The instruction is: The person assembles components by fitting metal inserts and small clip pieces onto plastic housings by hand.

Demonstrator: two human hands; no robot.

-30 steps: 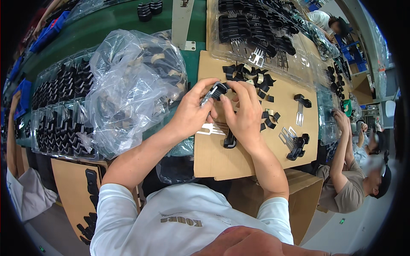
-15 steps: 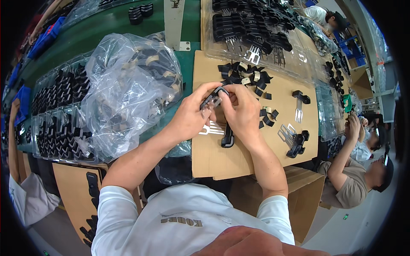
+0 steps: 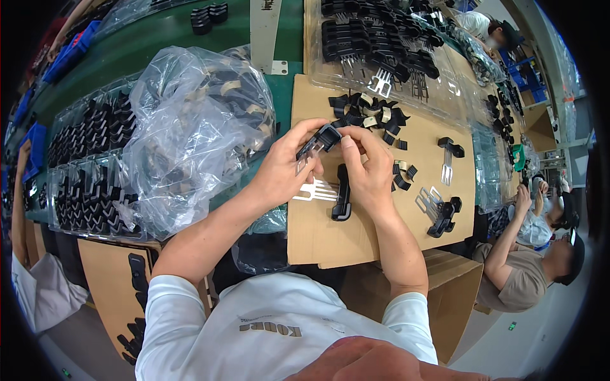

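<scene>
My left hand grips a black plastic handle piece with metal prongs, tilted so its thick black end points up and right. The prongs look blurred beside my left fingers. At that end, my right hand has its fingers curled, the forefinger against the piece and the thumb close by. Beneath the hands lies another black handle with metal prongs on the cardboard sheet. Two more pronged pieces lie to the right, an upper one and a lower one. Small black curved pads lie scattered nearby.
Beyond the cardboard, a clear plastic tray holds stacked pronged pieces. On the left are a large clear bag with curved pads and clear trays of black parts. A white post stands ahead. Co-workers are at both sides.
The handle piece has turned in my left hand, showing its thick end more. My right thumb has lifted off it, and the right hand has shifted slightly right.
</scene>
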